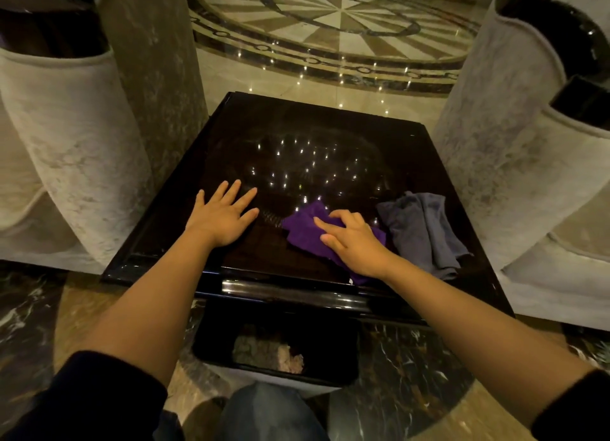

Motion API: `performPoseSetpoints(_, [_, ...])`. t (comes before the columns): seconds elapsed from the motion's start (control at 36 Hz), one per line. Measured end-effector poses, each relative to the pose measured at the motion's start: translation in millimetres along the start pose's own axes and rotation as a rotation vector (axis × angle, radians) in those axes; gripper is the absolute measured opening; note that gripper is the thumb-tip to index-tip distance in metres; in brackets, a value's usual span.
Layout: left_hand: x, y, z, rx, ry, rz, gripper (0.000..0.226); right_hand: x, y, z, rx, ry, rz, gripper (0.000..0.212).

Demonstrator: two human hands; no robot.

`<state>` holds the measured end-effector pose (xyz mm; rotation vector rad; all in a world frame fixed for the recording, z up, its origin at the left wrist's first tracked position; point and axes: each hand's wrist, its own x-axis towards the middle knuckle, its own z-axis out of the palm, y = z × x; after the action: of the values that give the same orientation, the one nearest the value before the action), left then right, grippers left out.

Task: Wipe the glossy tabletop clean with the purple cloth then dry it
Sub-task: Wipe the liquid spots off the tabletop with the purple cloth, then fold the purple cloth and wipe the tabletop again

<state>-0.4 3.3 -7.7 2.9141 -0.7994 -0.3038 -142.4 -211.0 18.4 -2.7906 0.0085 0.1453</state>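
Note:
A glossy black square tabletop (317, 143) fills the middle of the view and mirrors small ceiling lights. A crumpled purple cloth (305, 231) lies on its near half, right of centre. My right hand (355, 242) rests on top of that cloth, fingers bent and pressing into it. My left hand (222, 217) lies flat on the bare tabletop to the left of the cloth, fingers spread, holding nothing. A crumpled grey cloth (425, 229) sits on the table's near right part, just beyond my right hand.
Pale velvet armchairs stand close on both sides, one at the left (76, 150) and one at the right (515, 163). A lower black shelf (274, 354) sits under the table's near edge. Polished patterned marble floor (330, 21) stretches beyond.

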Motion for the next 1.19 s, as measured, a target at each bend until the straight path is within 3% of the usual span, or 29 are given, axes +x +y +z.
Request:
performPoseSetpoints(0.33, [-5, 3, -5, -0.027, -0.029, -0.017, 0.054, -48, -71, 32, -0.049, 0.063, -0.266, 0.042])
performPoseSetpoints(0.53, [-16, 5, -13, -0.132, -0.093, -0.044, 0.054, -59, -89, 42, -0.114, 0.240, -0.449, 0.037])
performPoseSetpoints(0.58, [-30, 13, -25, -0.164, -0.115, -0.081, 0.053, -62, -83, 31, -0.047, 0.221, -0.469, 0.037])
performPoseSetpoints(0.69, [-48, 27, -49, -0.593, -0.099, -0.008, 0.038, -59, -80, 13, -0.029, 0.246, -0.457, 0.034])
performPoseSetpoints(0.78, [-68, 43, -67, -0.858, -0.271, 0.092, 0.030, -58, -77, 2, -0.007, 0.210, -0.426, 0.035])
performPoseSetpoints(0.86, [-92, 56, -75, -0.823, -0.502, 0.170, 0.045, -68, -74, -1, -0.006, 0.162, -0.401, 0.038])
performPoseSetpoints(0.92, [-97, 57, -75, -0.785, -0.538, 0.181, 0.049, -68, -71, 2, 0.033, 0.133, -0.384, 0.038])
performPoseSetpoints(1.11, [-103, 58, -78, -0.814, -0.438, 0.261, 0.026, -67, -69, 0, 0.375, 0.120, -0.300, 0.031])
performPoseSetpoints(1.19, [-107, 60, -77, -0.827, -0.361, 0.282, 0.023, -62, -63, -6, 0.419, 0.068, -0.225, 0.040])
